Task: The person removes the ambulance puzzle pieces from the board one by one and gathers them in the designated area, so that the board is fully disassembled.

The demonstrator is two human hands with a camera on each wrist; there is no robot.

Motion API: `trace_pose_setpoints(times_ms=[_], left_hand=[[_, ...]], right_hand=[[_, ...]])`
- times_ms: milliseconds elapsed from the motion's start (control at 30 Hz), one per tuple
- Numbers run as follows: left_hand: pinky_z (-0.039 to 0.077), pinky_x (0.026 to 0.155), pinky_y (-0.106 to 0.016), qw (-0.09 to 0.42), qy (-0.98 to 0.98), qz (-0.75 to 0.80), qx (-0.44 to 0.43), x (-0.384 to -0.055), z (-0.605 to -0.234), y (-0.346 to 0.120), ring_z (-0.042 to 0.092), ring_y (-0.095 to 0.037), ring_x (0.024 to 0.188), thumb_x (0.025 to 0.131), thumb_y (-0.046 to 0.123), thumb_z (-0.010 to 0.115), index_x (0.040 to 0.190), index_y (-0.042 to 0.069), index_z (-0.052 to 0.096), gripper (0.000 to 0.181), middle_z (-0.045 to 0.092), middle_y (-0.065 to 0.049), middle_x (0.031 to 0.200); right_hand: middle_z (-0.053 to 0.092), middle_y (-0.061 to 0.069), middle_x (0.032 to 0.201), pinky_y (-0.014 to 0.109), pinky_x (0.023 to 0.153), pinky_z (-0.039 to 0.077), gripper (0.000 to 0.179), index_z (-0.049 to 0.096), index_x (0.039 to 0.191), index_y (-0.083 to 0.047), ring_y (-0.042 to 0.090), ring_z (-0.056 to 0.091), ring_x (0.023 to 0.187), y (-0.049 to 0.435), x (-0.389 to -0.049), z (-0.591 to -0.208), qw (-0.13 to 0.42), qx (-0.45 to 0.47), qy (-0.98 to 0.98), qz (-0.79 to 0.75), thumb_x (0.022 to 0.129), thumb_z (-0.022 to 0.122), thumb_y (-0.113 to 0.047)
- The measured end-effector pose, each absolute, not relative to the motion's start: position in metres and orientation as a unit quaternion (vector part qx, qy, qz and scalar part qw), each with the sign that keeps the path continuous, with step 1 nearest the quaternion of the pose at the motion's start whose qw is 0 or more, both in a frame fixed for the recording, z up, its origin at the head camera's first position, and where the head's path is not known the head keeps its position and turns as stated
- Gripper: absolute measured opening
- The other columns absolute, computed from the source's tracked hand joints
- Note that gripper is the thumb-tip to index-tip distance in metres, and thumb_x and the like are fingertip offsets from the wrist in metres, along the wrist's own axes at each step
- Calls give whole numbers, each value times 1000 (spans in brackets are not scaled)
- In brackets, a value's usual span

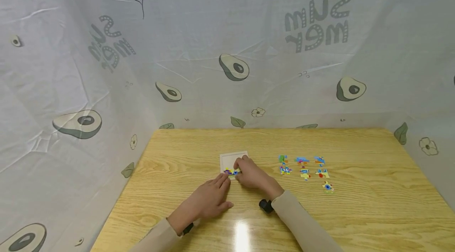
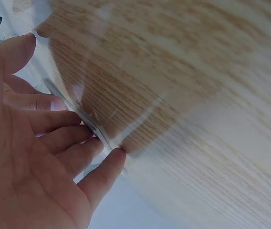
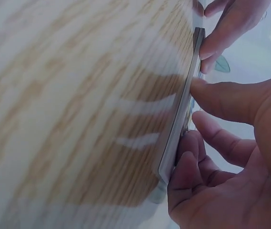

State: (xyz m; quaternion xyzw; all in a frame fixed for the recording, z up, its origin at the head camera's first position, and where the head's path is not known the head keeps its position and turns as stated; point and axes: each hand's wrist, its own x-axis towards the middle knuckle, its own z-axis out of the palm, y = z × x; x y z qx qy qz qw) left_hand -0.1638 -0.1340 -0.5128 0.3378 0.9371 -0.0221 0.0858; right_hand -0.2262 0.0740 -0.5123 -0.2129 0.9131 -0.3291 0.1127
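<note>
A small white puzzle tray lies flat on the table, with colourful puzzle pieces along its near edge. Fingertips of my left hand rest on the tray's near left corner, fingers stretched out and thumb apart; the left wrist view shows this left hand at the tray's thin edge. My right hand reaches over the tray's right side and pinches a blue-and-yellow puzzle piece between thumb and bent finger, low on the tray. From the right wrist, the right hand mostly hides that piece.
Several loose puzzle pieces lie in rows on the wooden table, right of the tray. One round-patterned piece sits nearest. A printed curtain hangs behind and around the table.
</note>
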Motion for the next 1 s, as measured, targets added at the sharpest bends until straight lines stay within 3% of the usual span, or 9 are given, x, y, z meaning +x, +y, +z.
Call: trace_pose_setpoints(times_ms=[367,1000], left_hand=[[44,124,-44,82,937,-31,338,-163,-512,-133,35,-30,160,108,57,47,163,2,36,78,32,-16,172],[44,123,-44,83,940,-24,330,-163,-510,-132,36,-32,159,108,57,47,162,1,37,78,33,-17,172]], right_hand=[[57,10,101,39,82,51,22,67,104,-1,18,51,86,78,-228,-514,80,-197,924,-319,92,81,-11],[52,7,92,32,73,40,26,56,101,-3,18,46,81,79,-229,-516,80,-205,912,-346,93,80,-10]])
